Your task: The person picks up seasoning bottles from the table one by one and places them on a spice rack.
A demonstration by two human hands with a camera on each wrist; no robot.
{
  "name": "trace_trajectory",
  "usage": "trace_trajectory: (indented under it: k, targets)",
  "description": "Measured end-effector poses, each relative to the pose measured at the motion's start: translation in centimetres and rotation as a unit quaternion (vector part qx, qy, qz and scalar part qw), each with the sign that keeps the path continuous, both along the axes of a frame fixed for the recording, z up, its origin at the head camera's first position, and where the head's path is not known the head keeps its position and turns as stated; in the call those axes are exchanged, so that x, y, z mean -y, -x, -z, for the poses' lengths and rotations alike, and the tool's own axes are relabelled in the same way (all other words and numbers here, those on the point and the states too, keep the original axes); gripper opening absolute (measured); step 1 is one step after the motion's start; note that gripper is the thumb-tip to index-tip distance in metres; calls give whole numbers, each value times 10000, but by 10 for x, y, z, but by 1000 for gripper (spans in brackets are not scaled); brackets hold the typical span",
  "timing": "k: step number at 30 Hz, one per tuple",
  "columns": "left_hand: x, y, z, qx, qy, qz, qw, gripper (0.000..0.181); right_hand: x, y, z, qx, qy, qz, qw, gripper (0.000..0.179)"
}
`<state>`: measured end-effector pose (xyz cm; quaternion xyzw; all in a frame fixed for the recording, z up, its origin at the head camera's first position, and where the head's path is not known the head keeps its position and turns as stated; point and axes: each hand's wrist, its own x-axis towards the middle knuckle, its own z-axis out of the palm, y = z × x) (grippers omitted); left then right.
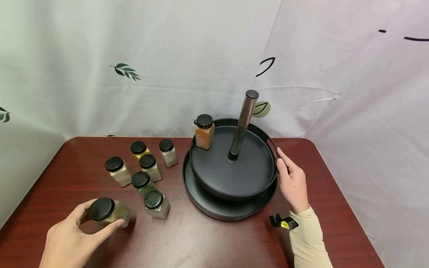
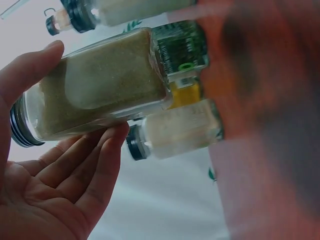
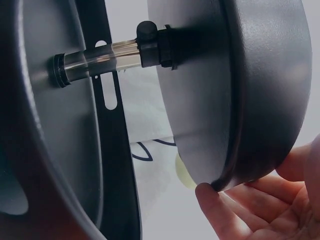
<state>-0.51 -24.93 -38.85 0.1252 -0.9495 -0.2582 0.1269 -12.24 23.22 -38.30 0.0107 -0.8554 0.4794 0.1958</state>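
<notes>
My left hand grips a square spice jar of greenish-brown powder between thumb and fingers. Its black lid faces up, and its base appears raised off the table. At the right, my right hand touches the outer side of a black two-tier tray stand's upper tray by the handle slot. The right wrist view shows its fingertips along that tray's lower edge. On the upper tray's left side stands a jar of orange spice. Below lies the wider lower tray.
Several black-lidded jars stand left of the stand, among them a yellow one, a green herb one and a pale one. A metal post rises from the upper tray. A white curtain hangs behind the brown table.
</notes>
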Motion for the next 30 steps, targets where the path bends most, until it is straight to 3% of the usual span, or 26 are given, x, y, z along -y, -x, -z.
trace_trajectory:
  k: [8,14,22,30]
  targets:
    - [-4,1,-15,-657,-145,-183,9976,73,0,0,-1,14,45,15,10000,37]
    - [-13,8,-28,-1249,-387,-182,9912,73,0,0,0,17,32,3,10000,37]
    - [-26,21,-42,-1688,-691,310,9827,67,-1,-1,-1,21,13,5,10000,37]
    - [-39,35,-54,-1788,-684,801,9782,69,0,-1,-1,61,75,34,9999,37]
